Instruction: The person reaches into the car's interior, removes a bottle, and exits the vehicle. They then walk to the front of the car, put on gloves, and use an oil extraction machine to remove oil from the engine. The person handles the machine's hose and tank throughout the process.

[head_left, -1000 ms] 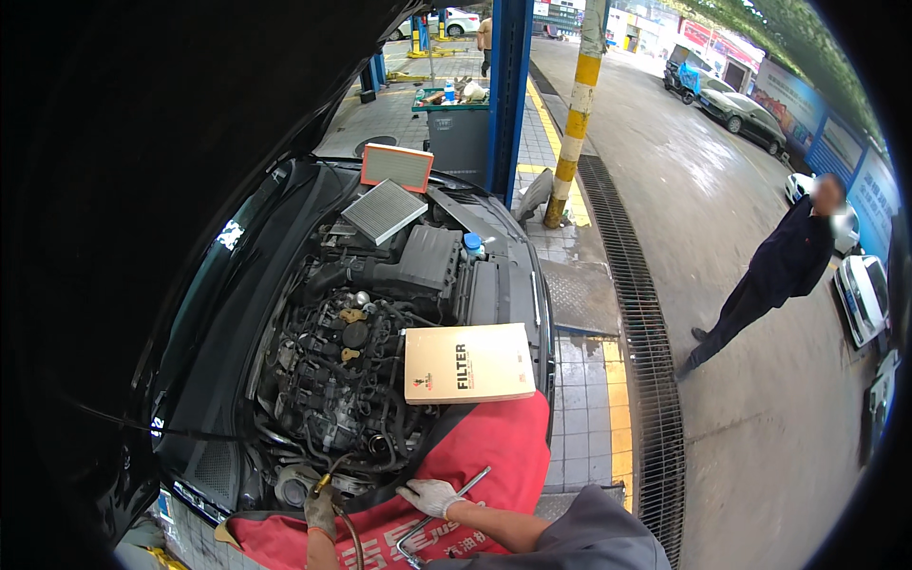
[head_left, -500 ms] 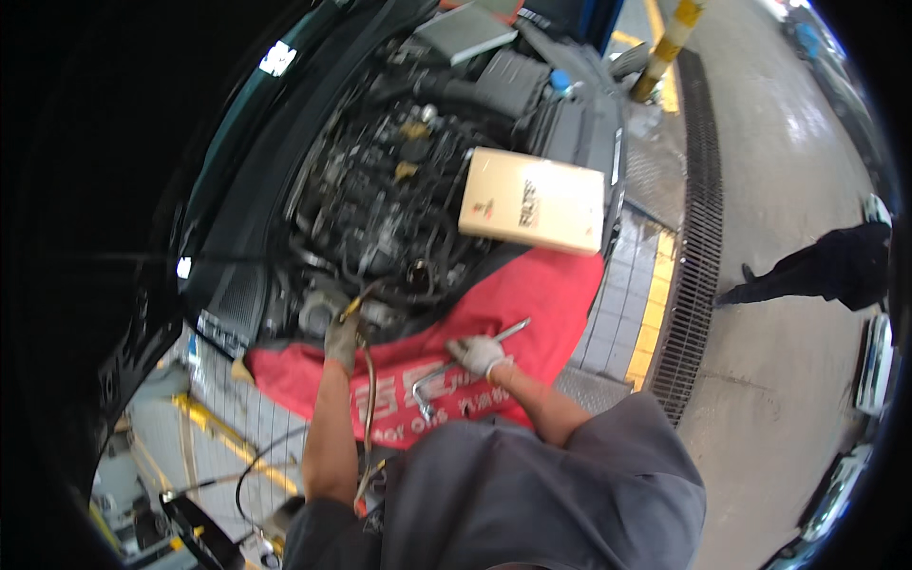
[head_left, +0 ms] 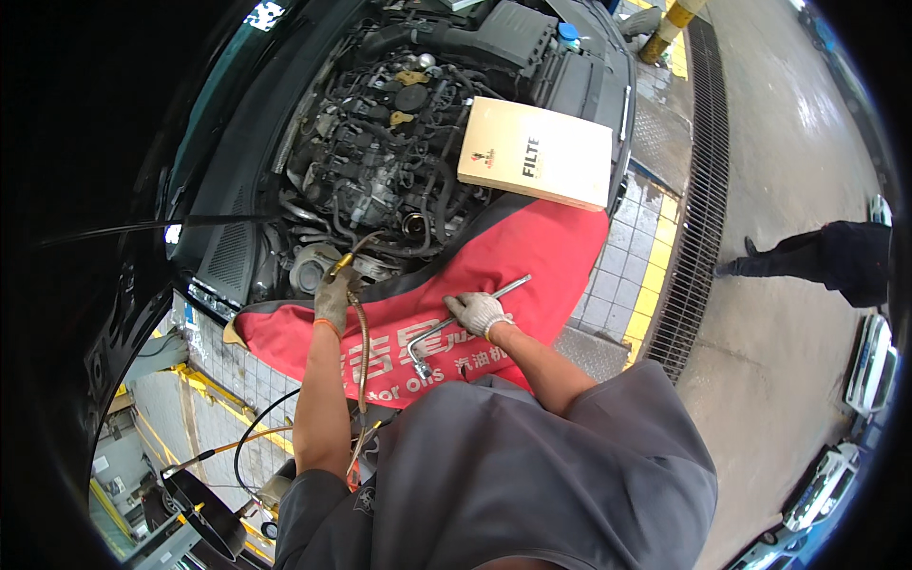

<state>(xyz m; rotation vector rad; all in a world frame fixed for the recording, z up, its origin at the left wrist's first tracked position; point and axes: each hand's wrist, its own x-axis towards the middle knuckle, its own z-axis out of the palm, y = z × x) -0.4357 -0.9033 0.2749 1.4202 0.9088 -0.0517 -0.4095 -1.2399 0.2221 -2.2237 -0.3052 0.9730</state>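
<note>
My left hand (head_left: 332, 302), in a dirty work glove, is closed round the brass-coloured end of a hose (head_left: 364, 359) at the engine bay's near edge. From that fitting a thin bent tube (head_left: 369, 237) reaches toward the engine (head_left: 370, 161); its tip is hard to make out. My right hand (head_left: 478, 312), in a pale glove, lies on a red fender cover (head_left: 551, 237) with its fingers stretched leftward. Beneath it passes a bent metal socket wrench (head_left: 418, 353), whose straight end sticks out to the upper right. The palm is hidden.
A tan filter box (head_left: 537, 152) rests across the engine bay's front right edge. A blue cap (head_left: 567, 33) sits beyond. Equipment with a black bowl (head_left: 204, 513) and a dark hose stands at lower left. A floor grate (head_left: 708, 190) runs along the right, with another person (head_left: 826, 261) beyond.
The view has shifted, so the engine and box appear higher in the picture. My left hand still grips the hose end, and my right hand stays over the wrench.
</note>
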